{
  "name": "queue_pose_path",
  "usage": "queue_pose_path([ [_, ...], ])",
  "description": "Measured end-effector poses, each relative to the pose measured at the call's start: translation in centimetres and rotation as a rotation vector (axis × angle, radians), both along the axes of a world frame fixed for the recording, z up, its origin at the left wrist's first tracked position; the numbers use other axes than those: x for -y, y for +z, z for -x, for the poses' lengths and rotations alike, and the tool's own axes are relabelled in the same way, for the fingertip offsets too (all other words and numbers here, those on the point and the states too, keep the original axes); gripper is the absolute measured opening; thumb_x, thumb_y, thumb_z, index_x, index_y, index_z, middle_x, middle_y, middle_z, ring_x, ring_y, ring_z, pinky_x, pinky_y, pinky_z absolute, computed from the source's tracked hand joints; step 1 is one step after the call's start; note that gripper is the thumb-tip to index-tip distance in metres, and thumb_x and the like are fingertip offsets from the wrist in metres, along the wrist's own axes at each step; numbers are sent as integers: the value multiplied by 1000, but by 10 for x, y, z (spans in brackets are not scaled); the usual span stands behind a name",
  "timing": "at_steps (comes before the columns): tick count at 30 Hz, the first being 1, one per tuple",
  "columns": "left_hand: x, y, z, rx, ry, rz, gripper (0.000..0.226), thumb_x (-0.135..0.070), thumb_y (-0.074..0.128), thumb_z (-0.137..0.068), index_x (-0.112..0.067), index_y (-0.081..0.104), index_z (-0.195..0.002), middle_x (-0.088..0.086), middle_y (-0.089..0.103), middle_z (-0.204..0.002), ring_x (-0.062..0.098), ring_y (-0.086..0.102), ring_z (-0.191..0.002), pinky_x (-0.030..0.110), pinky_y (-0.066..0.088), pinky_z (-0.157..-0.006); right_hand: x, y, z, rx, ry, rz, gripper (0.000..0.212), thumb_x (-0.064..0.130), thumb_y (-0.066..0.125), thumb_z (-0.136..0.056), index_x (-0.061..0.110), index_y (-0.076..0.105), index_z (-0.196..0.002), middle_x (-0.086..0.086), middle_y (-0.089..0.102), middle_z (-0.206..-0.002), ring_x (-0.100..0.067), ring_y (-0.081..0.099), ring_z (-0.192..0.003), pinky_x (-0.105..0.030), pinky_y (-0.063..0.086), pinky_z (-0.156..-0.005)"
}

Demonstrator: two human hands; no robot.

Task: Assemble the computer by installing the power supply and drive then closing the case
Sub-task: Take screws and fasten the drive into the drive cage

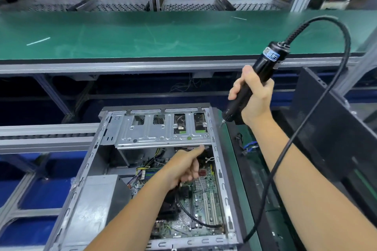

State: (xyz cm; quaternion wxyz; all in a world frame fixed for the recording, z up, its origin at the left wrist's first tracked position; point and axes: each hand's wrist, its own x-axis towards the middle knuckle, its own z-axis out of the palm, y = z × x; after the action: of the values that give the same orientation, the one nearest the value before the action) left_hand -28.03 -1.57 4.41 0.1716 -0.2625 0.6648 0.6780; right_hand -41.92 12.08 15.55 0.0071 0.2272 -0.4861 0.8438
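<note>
An open grey computer case lies on its side in front of me, motherboard showing. The silver power supply sits in its near left corner. A metal drive cage spans the far end, with drives visible through its right slots. My left hand is inside the case just under the cage's edge, fingers curled and thumb stretched toward the cage; whether it holds anything small is hidden. My right hand grips a black electric screwdriver, bit pointing down beside the case's far right corner.
The screwdriver's black cord loops over my right forearm. A black side panel leans at the right. A green conveyor belt runs across behind the case, with metal trays and boxes beyond. Loose cables lie right of the case.
</note>
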Motion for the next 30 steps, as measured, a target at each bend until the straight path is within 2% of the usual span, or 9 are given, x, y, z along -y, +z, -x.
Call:
queue_pose_path([
  [4,-16,28,20,-335,133,227,43,-38,55,-93,-15,55,-56,2,60,-53,12,46,-40,19,38,-45,-34,-5,-4,34,-54,-69,26,32,73,-78,17,54,-67,-6,52,-53,-23,46,-43,-29,44,-50],
  [8,-62,56,54,-571,-36,351,36,-37,53,-94,-14,56,-66,-1,62,-58,12,52,-45,23,41,-48,-67,-9,-13,5,-52,-174,17,29,73,-77,23,61,-67,-7,52,-57,-24,47,-50,-35,45,-60],
  [16,-155,67,90,21,-70,-299,56,-57,54,-87,-1,53,-92,21,72,-77,26,71,-60,22,52,-46,-143,-25,-25,-93,40,-399,17,-1,67,-69,6,54,-79,-13,50,-76,-23,47,-75,-38,40,-72],
  [20,-193,52,98,59,-30,-438,33,-42,52,-89,-9,56,-87,8,61,-71,16,55,-59,21,46,-53,-178,-45,-29,-51,79,-538,24,-9,54,-61,4,50,-82,-13,48,-79,-22,46,-74,-34,37,-69],
  [22,-212,42,104,-26,116,-528,15,-24,49,-93,-12,57,-94,9,63,-85,21,58,-74,27,50,-71,-194,-56,-23,-87,122,-698,26,-11,56,-65,1,51,-87,-7,47,-82,-17,46,-74,-31,39,-71],
  [24,-224,34,108,-71,198,-537,14,-15,44,-91,-12,52,-102,14,60,-103,26,57,-93,34,46,-91,-198,-70,-15,29,151,-854,16,-1,59,-80,11,57,-91,3,50,-89,-8,49,-78,-32,45,-86],
  [26,-234,29,107,-78,193,-592,9,-15,43,-90,-13,49,-97,12,55,-97,24,54,-88,32,43,-83,-207,-87,-23,-5,199,-906,14,15,61,-79,27,57,-85,0,52,-100,-11,52,-85,-34,49,-85],
  [28,-234,26,105,-93,237,-441,14,-23,51,-93,-11,58,-88,9,60,-83,23,59,-73,29,48,-69,-206,-97,-29,-30,44,-984,18,21,62,-69,21,57,-87,-7,50,-107,-19,55,-87,-31,50,-70],
  [30,-227,23,102,-88,297,-145,21,-31,59,-90,-11,63,-83,12,65,-77,25,61,-69,31,48,-66,-207,-104,-34,137,197,-823,39,2,53,-72,19,54,-107,-3,42,-119,-19,49,-105,-28,46,-90],
])
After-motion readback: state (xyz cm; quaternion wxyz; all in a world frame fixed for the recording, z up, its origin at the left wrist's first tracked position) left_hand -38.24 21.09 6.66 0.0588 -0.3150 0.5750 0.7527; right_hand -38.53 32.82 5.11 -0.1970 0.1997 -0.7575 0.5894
